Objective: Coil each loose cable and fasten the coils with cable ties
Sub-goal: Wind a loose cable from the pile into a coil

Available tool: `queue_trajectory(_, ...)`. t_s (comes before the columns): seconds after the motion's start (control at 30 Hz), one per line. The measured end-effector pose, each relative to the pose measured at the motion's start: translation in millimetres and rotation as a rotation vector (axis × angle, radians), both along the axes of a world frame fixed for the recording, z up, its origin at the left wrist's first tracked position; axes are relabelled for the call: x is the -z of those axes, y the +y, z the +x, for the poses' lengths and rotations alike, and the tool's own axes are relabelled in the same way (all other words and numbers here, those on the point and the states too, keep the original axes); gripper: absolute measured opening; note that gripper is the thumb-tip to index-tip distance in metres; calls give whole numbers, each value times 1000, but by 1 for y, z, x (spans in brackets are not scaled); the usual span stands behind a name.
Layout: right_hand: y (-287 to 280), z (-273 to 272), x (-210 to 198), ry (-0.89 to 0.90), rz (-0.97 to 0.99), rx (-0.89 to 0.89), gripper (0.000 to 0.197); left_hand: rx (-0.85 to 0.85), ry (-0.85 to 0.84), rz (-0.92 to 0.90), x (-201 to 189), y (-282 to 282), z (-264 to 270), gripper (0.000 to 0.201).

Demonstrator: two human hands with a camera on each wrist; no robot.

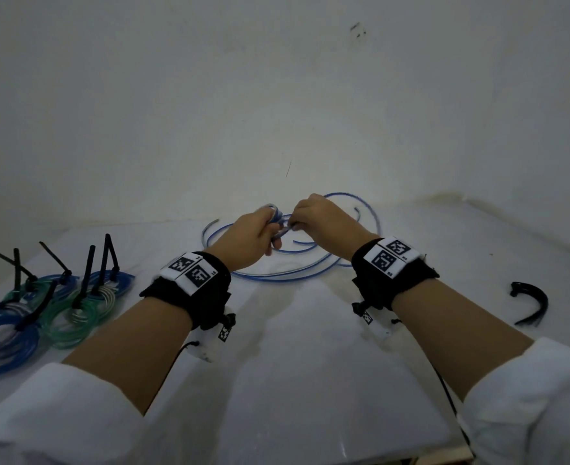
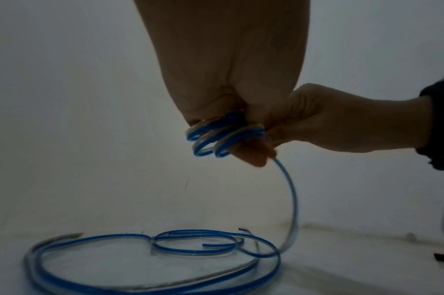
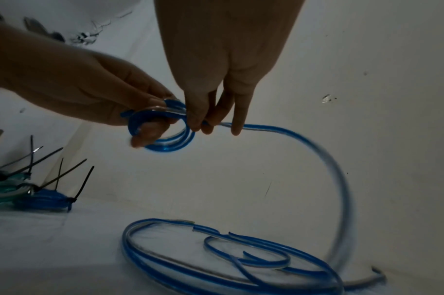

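Holding a small coil [image 3: 162, 127] of blue cable [image 2: 150, 251] above the white tabletop [image 1: 293, 347], the left hand [image 1: 250, 236] is gripping the loops while the right hand [image 1: 324, 219] is pinching the strand beside them. The cable is looking springy, light and smooth; gripping at the crossing seems best. The loose length is arching down to the tabletop, lying in wide flat curves.

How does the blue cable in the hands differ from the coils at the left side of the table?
The blue cable is only partly coiled; the coils are fully wound. It has no tie; each coil carries a black tie. The left hand and right hand hold it up, while the coils lie on the table. Some coils are green. Both are glossy plastic cable.
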State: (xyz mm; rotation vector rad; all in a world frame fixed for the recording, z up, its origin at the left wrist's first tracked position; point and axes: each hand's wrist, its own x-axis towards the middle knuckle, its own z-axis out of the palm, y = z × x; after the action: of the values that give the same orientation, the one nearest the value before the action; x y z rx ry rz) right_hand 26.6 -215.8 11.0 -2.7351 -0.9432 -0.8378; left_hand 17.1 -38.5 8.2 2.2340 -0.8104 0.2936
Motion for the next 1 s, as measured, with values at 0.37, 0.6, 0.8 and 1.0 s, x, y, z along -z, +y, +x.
queue_trajectory(0.37,-3,-10,5,262,334,12,23,-11,122,-164,3,5,3,19)
queue_trajectory(0.6,1,-11,3,220,372,-47,17,11,152,-220,0,1,-4,14)
queue_trajectory(0.8,3,-10,2,91,307,-32,13,116,271,-224,1,0,-6,20)
queue_trajectory(1.0,-4,-8,4,73,379,77,14,138,325,-361,-4,-1,-10,28)
